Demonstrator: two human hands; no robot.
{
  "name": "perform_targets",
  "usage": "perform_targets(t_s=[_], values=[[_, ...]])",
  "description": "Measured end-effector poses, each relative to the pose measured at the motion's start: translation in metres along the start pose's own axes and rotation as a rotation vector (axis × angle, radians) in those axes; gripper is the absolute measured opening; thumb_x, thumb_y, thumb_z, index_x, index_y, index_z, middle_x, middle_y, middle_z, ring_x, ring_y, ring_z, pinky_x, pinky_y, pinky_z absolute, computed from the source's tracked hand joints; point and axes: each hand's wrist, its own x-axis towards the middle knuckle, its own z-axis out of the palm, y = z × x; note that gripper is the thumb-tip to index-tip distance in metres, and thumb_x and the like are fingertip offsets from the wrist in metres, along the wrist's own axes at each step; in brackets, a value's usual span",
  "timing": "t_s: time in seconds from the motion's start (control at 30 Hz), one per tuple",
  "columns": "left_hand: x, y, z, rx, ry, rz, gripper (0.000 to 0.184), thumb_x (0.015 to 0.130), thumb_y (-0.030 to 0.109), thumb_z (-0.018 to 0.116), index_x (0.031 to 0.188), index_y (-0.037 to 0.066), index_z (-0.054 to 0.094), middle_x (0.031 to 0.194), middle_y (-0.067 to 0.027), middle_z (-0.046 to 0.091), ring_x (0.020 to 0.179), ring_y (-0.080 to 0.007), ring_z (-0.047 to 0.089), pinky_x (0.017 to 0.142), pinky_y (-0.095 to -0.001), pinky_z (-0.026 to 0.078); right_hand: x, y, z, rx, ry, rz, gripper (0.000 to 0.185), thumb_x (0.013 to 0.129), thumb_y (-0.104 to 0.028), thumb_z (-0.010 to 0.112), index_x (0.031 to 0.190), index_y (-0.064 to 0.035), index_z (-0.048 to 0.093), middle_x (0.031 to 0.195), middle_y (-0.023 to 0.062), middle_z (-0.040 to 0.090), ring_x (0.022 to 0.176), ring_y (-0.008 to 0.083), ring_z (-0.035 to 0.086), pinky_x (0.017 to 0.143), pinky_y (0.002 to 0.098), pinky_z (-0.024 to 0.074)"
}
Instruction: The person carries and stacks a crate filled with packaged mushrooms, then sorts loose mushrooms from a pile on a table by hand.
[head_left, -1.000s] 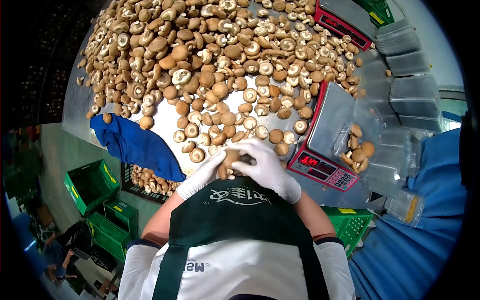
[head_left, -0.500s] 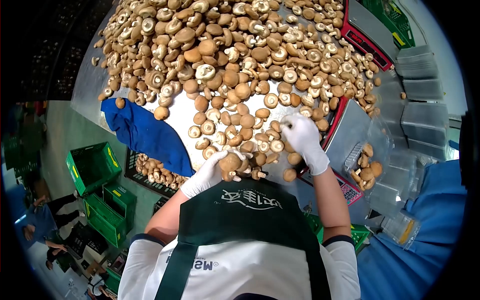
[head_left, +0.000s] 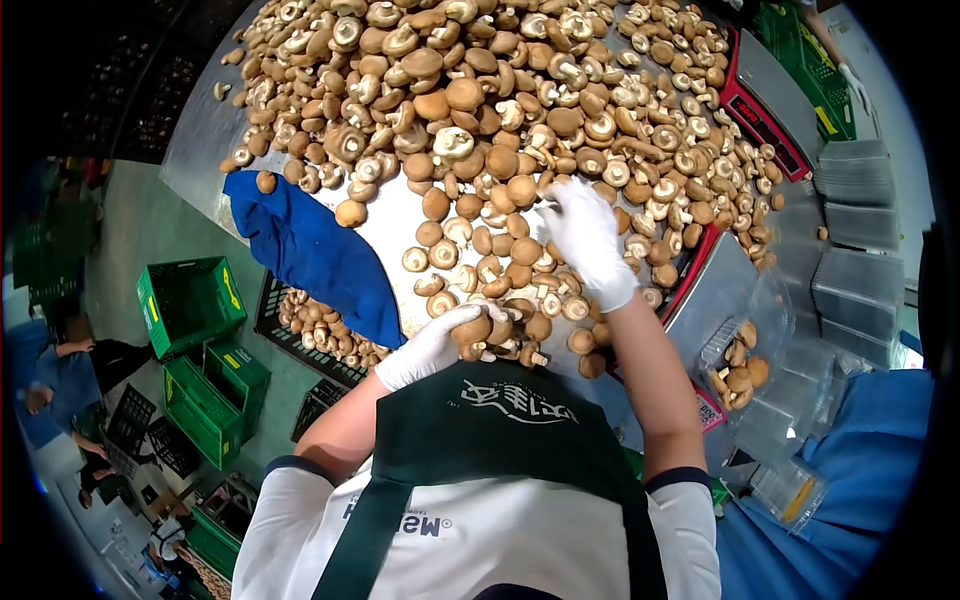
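Close to the apron, my left hand (head_left: 432, 346), in a white glove, is wrapped round mushrooms (head_left: 472, 332). My gloved right hand (head_left: 588, 236) reaches over the loose mushrooms (head_left: 520, 250) on the metal table, its fingers bent together at their edge; what lies between the fingertips is too small to make out. Behind both hands rises a large heap of brown mushrooms (head_left: 420, 65). On the right, a clear tray with several mushrooms (head_left: 740, 375) rests on a red scale (head_left: 712, 290), partly covered by my right forearm.
A blue cloth (head_left: 310, 250) hangs over the table's left edge, above a black crate of mushrooms (head_left: 325, 330). Green crates (head_left: 195, 305) stand on the floor. Stacked clear trays (head_left: 855, 290) and a second scale (head_left: 765, 115) are at the right. Other people appear at the far left and top right.
My right hand has left my left hand and moved forward over the loose mushrooms. My left hand still holds mushrooms near the apron. The whole view has shifted.
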Motion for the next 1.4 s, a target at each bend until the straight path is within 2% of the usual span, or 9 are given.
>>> perform_targets(t_s=[0.1, 0.5, 0.63, 0.77, 0.93, 1.03, 1.13, 1.23, 1.4], values=[[0.000, -0.001, 0.005, 0.045, -0.042, 0.038, 0.031, 0.095, 0.032, 0.050, 0.112, 0.007, 0.058, 0.113, -0.0096, 0.061, 0.103, -0.0221, 0.060, 0.085, -0.0351, 0.052, 0.013, -0.024, 0.030, 0.041, 0.127, -0.115, 0.033, 0.079, -0.014, 0.071, 0.112, -0.0129, 0.066, 0.114, 0.0083, 0.062, 0.107, 0.0294, 0.057, 0.094, 0.0405, 0.0459], [-0.012, 0.004, -0.012, -0.104, 0.020, 0.036, 0.041, 0.094, 0.028, 0.047, 0.124, -0.001, 0.053, 0.129, -0.0181, 0.055, 0.120, -0.0293, 0.053, 0.105, -0.0411, 0.041, -0.033, 0.029, -0.002, 0.087, -0.216, 0.076, 0.021, 0.084, -0.020, 0.064, 0.101, -0.0100, 0.070, 0.104, 0.0134, 0.064, 0.103, 0.0325, 0.059, 0.089, 0.0423, 0.0474], [-0.014, 0.003, -0.006, -0.108, 0.040, 0.052, 0.041, 0.094, 0.028, 0.046, 0.123, -0.001, 0.053, 0.130, -0.0182, 0.055, 0.119, -0.0305, 0.054, 0.104, -0.0418, 0.042, 0.016, -0.020, 0.004, 0.213, 0.163, -0.117, 0.035, 0.083, -0.017, 0.068, 0.118, -0.0115, 0.064, 0.108, 0.0138, 0.063, 0.106, 0.0315, 0.058, 0.093, 0.0387, 0.0461], [-0.022, 0.007, 0.002, -0.015, -0.020, 0.139, 0.039, 0.095, 0.029, 0.047, 0.123, 0.003, 0.055, 0.123, -0.0128, 0.058, 0.112, -0.0244, 0.057, 0.100, -0.0378, 0.045, 0.056, -0.031, 0.042, 0.041, 0.087, -0.081, 0.047, 0.079, -0.017, 0.071, 0.125, -0.0162, 0.060, 0.110, 0.0120, 0.064, 0.109, 0.0322, 0.055, 0.093, 0.0407, 0.0461], [-0.025, 0.016, 0.004, -0.034, -0.060, 0.206, 0.052, 0.095, 0.031, 0.048, 0.141, 0.006, 0.041, 0.133, -0.0132, 0.052, 0.124, -0.0260, 0.050, 0.104, -0.0410, 0.043, 0.020, -0.043, 0.023, 0.399, 0.189, 0.051, 0.052, 0.076, -0.020, 0.074, 0.125, -0.0100, 0.060, 0.112, 0.0155, 0.062, 0.100, 0.0333, 0.056, 0.092, 0.0401, 0.0446], [-0.019, 0.024, -0.006, 0.008, -0.025, 0.142, 0.058, 0.095, 0.034, 0.050, 0.143, 0.006, 0.036, 0.132, -0.0133, 0.053, 0.117, -0.0267, 0.056, 0.092, -0.0396, 0.051, -0.029, -0.067, 0.005, 0.314, -0.155, -0.269, 0.049, 0.073, -0.019, 0.075, 0.119, -0.0088, 0.061, 0.107, 0.0167, 0.062, 0.100, 0.0350, 0.059, 0.088, 0.0415, 0.0466], [-0.017, 0.029, -0.024, -0.001, -0.069, 0.029, 0.060, 0.093, 0.029, 0.055, 0.144, 0.005, 0.034, 0.128, -0.0115, 0.056, 0.107, -0.0215, 0.062, 0.071, -0.0271, 0.056, -0.036, -0.095, -0.004, 0.286, -0.479, -0.393, 0.054, 0.074, -0.021, 0.076, 0.125, -0.0113, 0.062, 0.126, 0.0181, 0.058, 0.118, 0.0348, 0.051, 0.103, 0.0441, 0.0396], [-0.012, 0.007, -0.055, 0.003, -0.168, 0.086, 0.064, 0.091, 0.022, 0.057, 0.146, 0.005, 0.029, 0.134, -0.0141, 0.050, 0.116, -0.0258, 0.057, 0.088, -0.0320, 0.054, 0.002, -0.102, -0.007, 0.417, -0.536, -0.440, 0.052, 0.078, -0.020, 0.072, 0.128, -0.0126, 0.061, 0.135, 0.0154, 0.054, 0.126, 0.0321, 0.048, 0.106, 0.0416, 0.0374], [-0.035, 0.023, -0.050, -0.078, -0.087, 0.081, 0.063, 0.091, 0.019, 0.056, 0.146, 0.004, 0.029, 0.135, -0.0129, 0.048, 0.121, -0.0244, 0.053, 0.102, -0.0384, 0.044, 0.072, -0.108, 0.072, -0.007, -0.094, -0.336, 0.056, 0.078, -0.012, 0.071, 0.132, -0.0137, 0.056, 0.129, 0.0107, 0.058, 0.107, 0.0310, 0.057, 0.093, 0.0420, 0.0460]])
